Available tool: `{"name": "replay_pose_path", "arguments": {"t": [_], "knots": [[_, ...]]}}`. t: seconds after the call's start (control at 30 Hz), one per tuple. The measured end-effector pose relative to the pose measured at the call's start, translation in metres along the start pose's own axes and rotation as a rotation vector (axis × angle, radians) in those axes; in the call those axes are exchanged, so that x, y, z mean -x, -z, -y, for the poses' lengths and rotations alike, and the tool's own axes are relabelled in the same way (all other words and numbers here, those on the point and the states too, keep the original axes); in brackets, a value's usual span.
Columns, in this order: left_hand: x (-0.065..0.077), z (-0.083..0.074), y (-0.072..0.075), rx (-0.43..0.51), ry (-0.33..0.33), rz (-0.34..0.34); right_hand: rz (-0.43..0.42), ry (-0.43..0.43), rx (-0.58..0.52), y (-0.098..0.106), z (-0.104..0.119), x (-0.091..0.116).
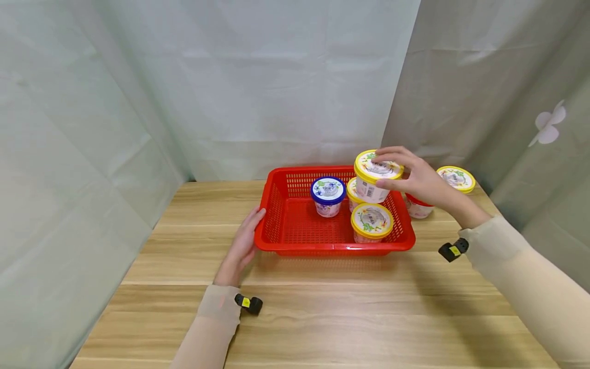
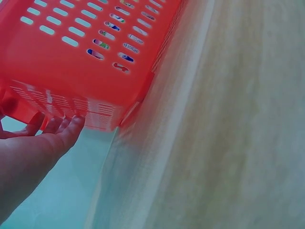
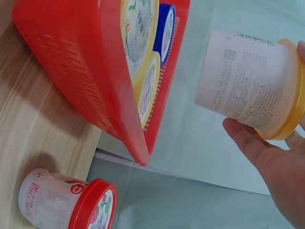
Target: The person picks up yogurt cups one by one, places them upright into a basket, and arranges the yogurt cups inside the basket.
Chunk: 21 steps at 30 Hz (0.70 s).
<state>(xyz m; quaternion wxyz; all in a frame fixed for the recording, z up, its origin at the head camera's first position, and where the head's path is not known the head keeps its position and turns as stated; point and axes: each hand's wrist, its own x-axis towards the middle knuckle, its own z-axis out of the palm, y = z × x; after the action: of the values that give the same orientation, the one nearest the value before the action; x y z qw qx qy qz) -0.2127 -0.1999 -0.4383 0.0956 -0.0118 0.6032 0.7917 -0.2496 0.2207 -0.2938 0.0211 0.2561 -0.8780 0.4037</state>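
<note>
My right hand (image 1: pixel 421 182) grips a yellow-lidded tub (image 1: pixel 371 190) by its lid and side, holding it raised over the right end of a red plastic basket (image 1: pixel 301 228). The right wrist view shows printed text and a barcode on that tub's white side. At the basket's left end, my left hand (image 1: pixel 244 241) holds the rim, its fingers against the outer wall in the left wrist view. Inside stand a blue-lidded tub (image 1: pixel 328 189), a yellow-lidded tub (image 1: pixel 372 221) at the front right, and another yellow-lidded tub (image 1: pixel 353 199), partly hidden behind the raised one.
Right of the basket, a red-lidded tub (image 3: pixel 57 200) stands on the wooden table (image 1: pixel 322 307), partly behind my right hand in the head view. Farther right is one more yellow-lidded tub (image 1: pixel 456 178). Pale curtains (image 1: pixel 276 77) hang behind the table and at both sides.
</note>
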Motion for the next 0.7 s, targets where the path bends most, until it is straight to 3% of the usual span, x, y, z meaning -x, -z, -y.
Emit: {"name": "replay_pose_path", "arguments": {"t": [0.7], "knots": [[0.001,-0.001,-0.001,0.007,0.006,-0.028,0.227,0.020,-0.056,-0.015,0.022,-0.031]]}}
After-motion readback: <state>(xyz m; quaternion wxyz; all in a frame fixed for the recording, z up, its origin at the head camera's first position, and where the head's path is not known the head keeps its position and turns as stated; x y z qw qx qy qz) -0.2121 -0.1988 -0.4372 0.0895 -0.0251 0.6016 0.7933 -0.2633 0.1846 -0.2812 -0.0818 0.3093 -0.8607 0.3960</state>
